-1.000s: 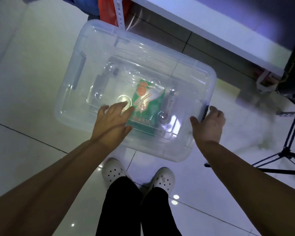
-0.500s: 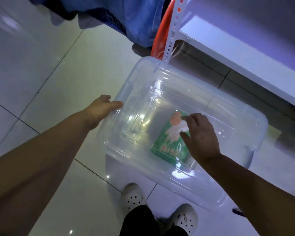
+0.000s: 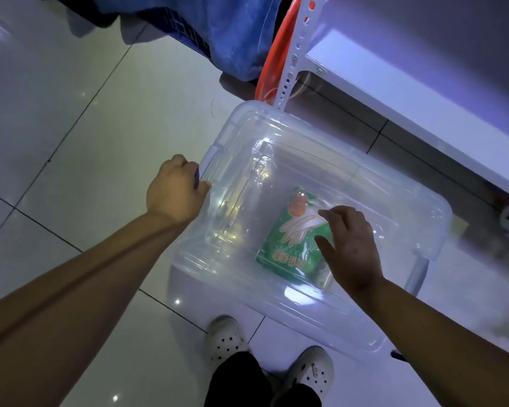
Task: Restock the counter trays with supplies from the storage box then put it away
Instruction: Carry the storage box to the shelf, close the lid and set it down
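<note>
Head view: clear storage box sits on the tiled floor, lid on, one green glove packet lying flat inside, otherwise looks near empty. Its far corner sits right at the foot of the perforated rack post, with the white bottom shelf just beyond. Orange item and blue cloth behind the post. Counter trays not in frame

Left hand: fingers curled over the box's left end, gripping the rim at what looks like a dark latch; can't tell if it's snapped down. Right hand: flat and relaxed on the lid, above the packet, holding nothing

My read: restock is done, this is close-up and stow. To do it well:
- keep the right palm pressing the lid flat while the left seats that latch
- then do the right-end latch, which looks unhandled
- box is light and the tiles are glossy, so it will skid; steady it before pushing
- swing the far corner clear of the post first, then slide it straight in under the shelf, hands on both ends
- white clogs are tight to the near edge, step back first
</note>
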The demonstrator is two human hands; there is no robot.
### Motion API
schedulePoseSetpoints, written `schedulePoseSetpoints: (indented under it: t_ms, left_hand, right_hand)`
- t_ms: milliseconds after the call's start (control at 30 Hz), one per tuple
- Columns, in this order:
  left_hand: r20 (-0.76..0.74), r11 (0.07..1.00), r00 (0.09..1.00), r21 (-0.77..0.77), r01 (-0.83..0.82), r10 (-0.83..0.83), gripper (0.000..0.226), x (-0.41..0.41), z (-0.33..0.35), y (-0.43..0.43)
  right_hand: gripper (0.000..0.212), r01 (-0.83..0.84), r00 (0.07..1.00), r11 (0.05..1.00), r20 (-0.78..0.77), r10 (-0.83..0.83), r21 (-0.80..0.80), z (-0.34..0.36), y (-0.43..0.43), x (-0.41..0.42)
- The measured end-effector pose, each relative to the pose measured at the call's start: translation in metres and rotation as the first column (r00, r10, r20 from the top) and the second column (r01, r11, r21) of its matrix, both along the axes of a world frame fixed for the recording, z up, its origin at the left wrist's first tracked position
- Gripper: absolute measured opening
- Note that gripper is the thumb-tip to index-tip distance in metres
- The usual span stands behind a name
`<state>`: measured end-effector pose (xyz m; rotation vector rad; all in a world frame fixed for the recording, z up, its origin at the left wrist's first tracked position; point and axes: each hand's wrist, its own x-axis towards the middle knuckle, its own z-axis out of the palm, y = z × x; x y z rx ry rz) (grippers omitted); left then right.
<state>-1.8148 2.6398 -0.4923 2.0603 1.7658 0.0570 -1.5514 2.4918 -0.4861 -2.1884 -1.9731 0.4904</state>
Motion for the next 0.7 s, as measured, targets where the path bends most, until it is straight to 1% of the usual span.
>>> schedulePoseSetpoints:
  t_ms: [100, 167, 233, 300, 367, 400, 433, 500, 533, 633, 700]
  left_hand:
    - [0.064, 0.991, 0.991, -0.073, -0.115, 0.12, 0.022, 0.001, 0.0, -0.005]
    - [0.084, 0.983, 0.985, -0.12, -0.139, 0.15, 0.021, 0.001, 0.0, -0.015]
    - [0.071, 0.974, 0.983, -0.167, -0.155, 0.168, 0.024, 0.0, -0.001, -0.027]
    - [0.054, 0.953, 0.975, -0.229, -0.199, 0.217, 0.029, 0.001, -0.002, -0.037]
    - [0.037, 0.932, 0.966, -0.275, -0.235, 0.255, 0.031, 0.004, -0.002, -0.04]
    - [0.027, 0.925, 0.963, -0.288, -0.249, 0.268, 0.03, 0.007, -0.002, -0.039]
    - [0.014, 0.919, 0.961, -0.296, -0.259, 0.275, 0.029, 0.009, -0.001, -0.039]
    - [-0.016, 0.915, 0.962, -0.302, -0.266, 0.274, 0.028, 0.013, 0.003, -0.04]
    - [-0.028, 0.915, 0.961, -0.298, -0.271, 0.276, 0.028, 0.015, 0.006, -0.044]
    - [-0.031, 0.926, 0.959, -0.253, -0.279, 0.28, 0.025, 0.017, 0.024, -0.061]
    - [-0.03, 0.934, 0.957, -0.212, -0.288, 0.288, 0.022, 0.014, 0.039, -0.072]
  right_hand:
    - [0.043, 0.226, 0.973, 0.974, 0.044, -0.225, -0.018, 0.004, -0.02, 0.019]
    - [0.046, 0.399, 0.912, 0.917, 0.113, -0.394, -0.02, 0.007, -0.041, 0.039]
    - [0.055, 0.53, 0.839, 0.847, 0.165, -0.518, -0.04, 0.011, -0.061, 0.056]
    - [0.068, 0.613, 0.784, 0.786, 0.182, -0.594, -0.079, 0.012, -0.074, 0.068]
    - [0.079, 0.679, 0.734, 0.722, 0.129, -0.667, -0.132, 0.01, -0.08, 0.075]
    - [0.082, 0.72, 0.688, 0.67, 0.06, -0.723, -0.179, 0.008, -0.081, 0.078]
    - [0.082, 0.763, 0.613, 0.6, -0.026, -0.79, -0.239, 0.007, -0.081, 0.079]
    - [0.072, 0.799, 0.45, 0.466, -0.136, -0.882, -0.379, 0.004, -0.081, 0.082]
    - [0.068, 0.791, 0.408, 0.435, -0.157, -0.899, -0.43, 0.005, -0.082, 0.085]
    - [0.064, 0.75, 0.336, 0.388, -0.197, -0.921, -0.537, 0.013, -0.088, 0.096]
    - [0.058, 0.74, 0.34, 0.404, -0.22, -0.914, -0.537, 0.025, -0.092, 0.1]
